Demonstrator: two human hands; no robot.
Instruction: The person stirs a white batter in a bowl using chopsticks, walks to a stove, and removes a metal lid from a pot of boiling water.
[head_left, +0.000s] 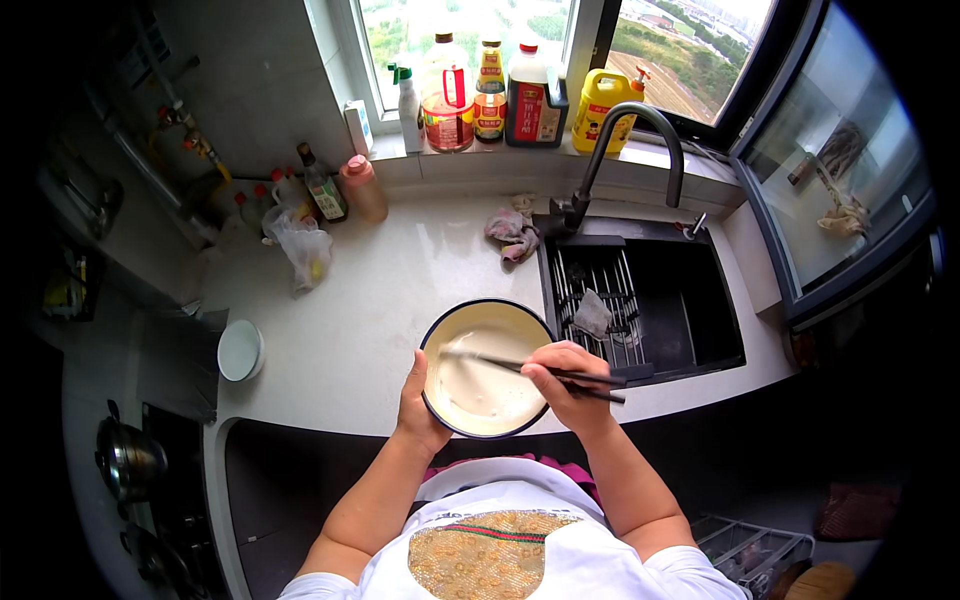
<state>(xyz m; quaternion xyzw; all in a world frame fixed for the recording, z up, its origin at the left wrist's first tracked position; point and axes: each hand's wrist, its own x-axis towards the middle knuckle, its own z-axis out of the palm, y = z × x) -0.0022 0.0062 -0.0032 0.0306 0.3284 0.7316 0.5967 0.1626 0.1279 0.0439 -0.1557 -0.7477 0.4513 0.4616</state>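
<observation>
A cream enamel bowl (436, 392) with a dark blue rim is tilted a little toward me at the counter's front edge. Pale, smooth batter (490, 395) covers its bottom. My left hand (419, 408) grips the bowl's left side, thumb up along the rim and the other fingers hidden beneath. In my right hand (568, 385) a pair of dark chopsticks (500, 361) is held, closed between thumb and fingers. Their tips reach into the batter near the bowl's left side and look blurred by motion. The thick ends stick out to the right of my hand.
A black sink (690, 300) with a drying rack (605, 300) and a tall faucet (672, 150) lies to the right. At left stands a white bowl (241, 351). Bottles (447, 110) line the windowsill; a crumpled cloth (514, 235) and a plastic bag (303, 245) lie on the counter.
</observation>
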